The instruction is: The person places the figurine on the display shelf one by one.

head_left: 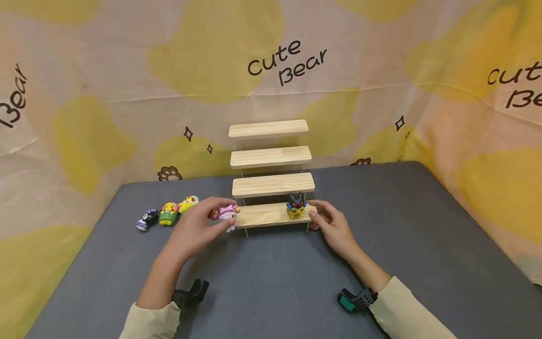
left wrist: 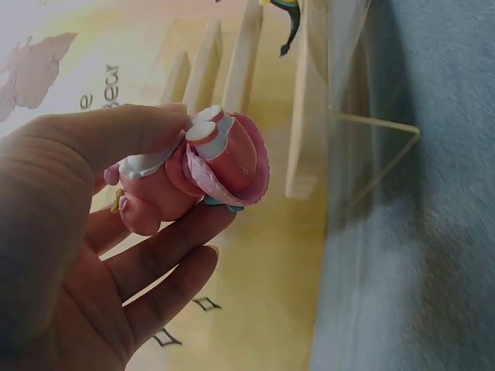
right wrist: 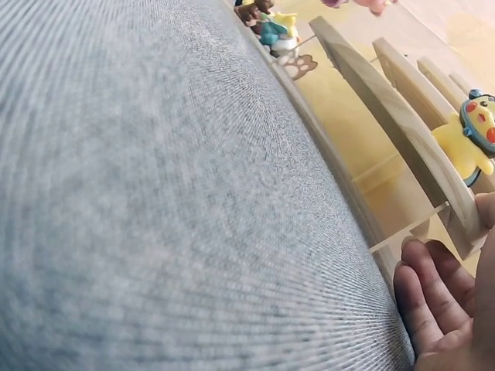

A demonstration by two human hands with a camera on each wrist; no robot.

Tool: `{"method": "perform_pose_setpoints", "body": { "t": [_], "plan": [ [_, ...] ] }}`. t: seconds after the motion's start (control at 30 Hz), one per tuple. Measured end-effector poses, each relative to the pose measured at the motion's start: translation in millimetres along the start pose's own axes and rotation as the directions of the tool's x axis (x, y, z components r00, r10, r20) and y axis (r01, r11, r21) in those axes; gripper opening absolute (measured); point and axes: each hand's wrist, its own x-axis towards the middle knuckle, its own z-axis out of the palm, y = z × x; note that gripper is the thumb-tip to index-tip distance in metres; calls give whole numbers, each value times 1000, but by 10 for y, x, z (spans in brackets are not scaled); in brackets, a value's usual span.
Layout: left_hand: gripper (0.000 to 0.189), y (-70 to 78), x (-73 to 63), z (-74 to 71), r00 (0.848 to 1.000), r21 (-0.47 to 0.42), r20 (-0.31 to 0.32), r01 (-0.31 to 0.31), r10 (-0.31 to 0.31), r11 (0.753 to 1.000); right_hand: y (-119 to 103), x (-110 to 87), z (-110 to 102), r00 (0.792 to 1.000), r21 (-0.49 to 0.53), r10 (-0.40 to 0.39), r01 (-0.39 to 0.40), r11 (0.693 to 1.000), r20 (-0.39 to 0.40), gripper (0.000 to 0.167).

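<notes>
A four-step wooden display stand (head_left: 267,215) stands on the grey table (head_left: 271,282). My left hand (head_left: 199,228) pinches a pink figurine (head_left: 224,214) between thumb and fingers, just off the left end of the lowest step. The left wrist view shows the pink figurine (left wrist: 220,162) from close up in that hand (left wrist: 69,232), with the stand (left wrist: 298,116) beyond it. A yellow figurine with a black hat (head_left: 296,206) stands on the right part of the lowest step. My right hand (head_left: 332,226) lies at that step's right end; its thumb touches the board, and its relaxed fingers (right wrist: 437,301) sit below the board.
Three small figurines lie in a row on the table left of the stand: a purple one (head_left: 147,220), a green and yellow one (head_left: 169,213) and a yellow one (head_left: 188,203). A yellow patterned cloth (head_left: 127,94) walls in the table on three sides.
</notes>
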Motion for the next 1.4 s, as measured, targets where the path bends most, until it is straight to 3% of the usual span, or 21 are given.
{"method": "perform_pose_setpoints", "body": {
  "t": [0.23,0.73,1.0,1.4],
  "plan": [
    [39,176,163,52,997,-91,-10,-79,78,993,5,5,-15,1000,12,-5,5,1000,-3,32],
    [35,425,454,361,997,-278,42,-49,63,959,7,6,36,1000,16,-16,16,1000,1,32],
    [33,481,503,447,994,-206,76,-58,75,977,-12,15,15,1000,37,8,-7,999,-11,32],
    [34,403,518,543,993,-223,82,-67,87,973,-1,11,17,1000,11,-6,6,1000,-11,32]
  ]
}}
